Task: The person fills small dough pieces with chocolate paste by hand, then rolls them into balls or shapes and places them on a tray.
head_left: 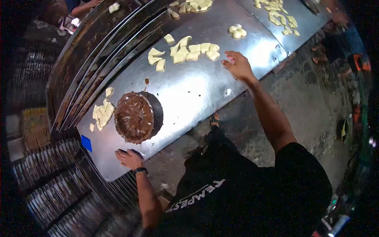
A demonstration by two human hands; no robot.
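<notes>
Here, steel table (189, 91) seen from above, fisheye view. Left hand (129, 158) flat on near edge of table, fingers (123, 152) spread, gripping nothing, black band on wrist. Just beyond it, round dark bowl of brown filling (134, 117), close to hand but not touching. Blue scrap (86, 143) on table edge, left of that hand. Right hand (238, 65) stretched far out over table, palm down, fingers loosely open, nothing held; fingertips just beside cluster of pale dough pieces (193, 51), contact unclear. Second small heap of dough pieces (102, 113) left of bowl, touching or nearly touching its rim. Small clump of round dough bits (237, 31) beyond right hand, well apart. More dough scattered on adjoining sheet (282, 17) at top right. Stacked metal trays (55, 185) at lower left, below table edge. Another person's arm (85, 6) at top left, beside a single dough lump (114, 7).
</notes>
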